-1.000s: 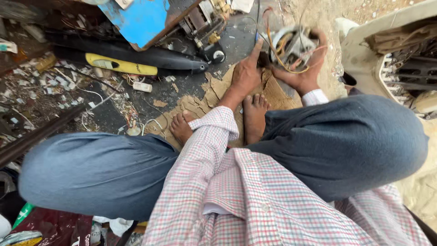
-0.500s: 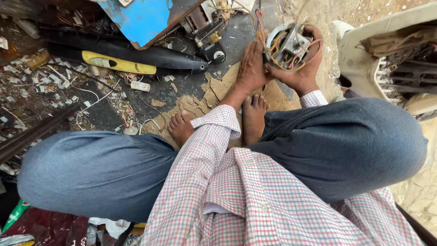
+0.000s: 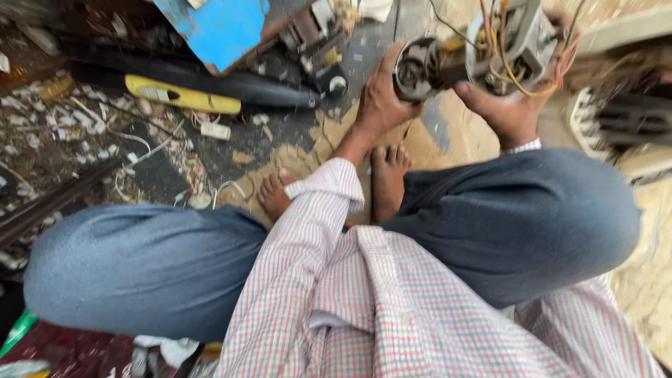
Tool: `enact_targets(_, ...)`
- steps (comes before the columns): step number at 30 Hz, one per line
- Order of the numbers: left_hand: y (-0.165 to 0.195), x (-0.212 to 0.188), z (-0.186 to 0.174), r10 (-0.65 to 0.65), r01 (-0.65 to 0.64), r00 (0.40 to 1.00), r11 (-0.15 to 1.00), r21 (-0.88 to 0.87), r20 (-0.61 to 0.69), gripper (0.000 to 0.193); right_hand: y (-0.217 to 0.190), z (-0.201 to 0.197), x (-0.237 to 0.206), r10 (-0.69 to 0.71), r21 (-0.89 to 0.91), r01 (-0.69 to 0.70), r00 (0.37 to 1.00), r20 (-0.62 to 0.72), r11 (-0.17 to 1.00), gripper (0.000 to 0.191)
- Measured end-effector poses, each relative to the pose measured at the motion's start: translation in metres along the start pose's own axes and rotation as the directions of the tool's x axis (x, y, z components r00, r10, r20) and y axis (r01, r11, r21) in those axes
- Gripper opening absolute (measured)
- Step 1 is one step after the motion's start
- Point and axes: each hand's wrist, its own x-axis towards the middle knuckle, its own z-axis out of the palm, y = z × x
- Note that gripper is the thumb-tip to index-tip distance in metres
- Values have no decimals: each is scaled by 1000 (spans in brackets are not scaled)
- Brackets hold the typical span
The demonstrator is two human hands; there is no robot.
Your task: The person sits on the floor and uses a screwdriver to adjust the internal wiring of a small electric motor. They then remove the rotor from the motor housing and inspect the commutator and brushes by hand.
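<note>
dusty dirt ground point(image 3: 210, 150), scattered scrap bits, blue panel point(image 3: 217, 28), daylight

Soft, even daylight with no hard shadows or glare. Motion blur smears the motor point(image 3: 483, 56) and both hands at the top; the checked shirt point(image 3: 392, 301) below looks somewhat sharper.

Two hands point(image 3: 378, 105) (bare), one motor point(image 3: 476, 59)

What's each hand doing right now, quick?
Left hand: closed on the round end of the small motor.
Right hand: closed under the motor's wired end, holding it up off the ground.
</note>
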Motion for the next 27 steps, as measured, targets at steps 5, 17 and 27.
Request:
enact_targets(5, 20, -5, -16, -12, 10, 998, 999, 41, 57, 110, -10, -8, 5, 349, 750, -278, 935, 67, 600, 113)
enact_targets(17, 76, -56, -109, -863, 309, 371, 463, 831, 343, 90, -101, -59, 78, 237, 952, -305, 922, 305, -37, 67)
enact_targets(27, 261, -18, -193, 20, -14, 999, 986, -168, 34, 116, -248, -151, 156, -170, 951, -298, 936, 307, 79, 62)
